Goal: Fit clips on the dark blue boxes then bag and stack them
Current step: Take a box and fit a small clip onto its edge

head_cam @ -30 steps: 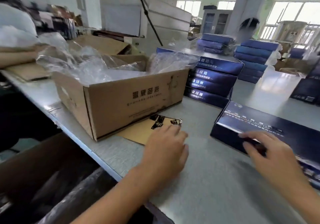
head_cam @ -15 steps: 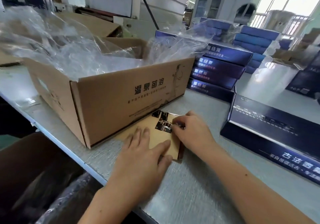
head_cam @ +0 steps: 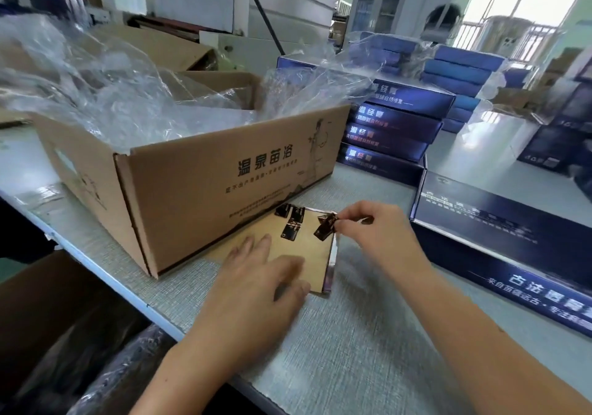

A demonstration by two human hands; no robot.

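A flat brown card (head_cam: 298, 248) lies on the grey table with several dark glossy clips (head_cam: 291, 222) on its far end. My right hand (head_cam: 374, 238) pinches one clip (head_cam: 325, 227) between thumb and fingers, lifted slightly off the card. My left hand (head_cam: 256, 289) lies flat on the card's near part, fingers spread. An open dark blue box (head_cam: 499, 241) sits just right of my right hand. A stack of dark blue boxes (head_cam: 394, 135) stands behind it.
A large cardboard carton (head_cam: 205, 183) full of clear plastic bags (head_cam: 128, 94) stands left of the card. More bagged blue boxes (head_cam: 461, 71) are stacked at the back right. The table edge (head_cam: 105, 267) runs diagonally at the left, with a dark bag below.
My right hand left the open blue box, came over to the card and picked up a clip. My left hand slid back onto the card's near end.
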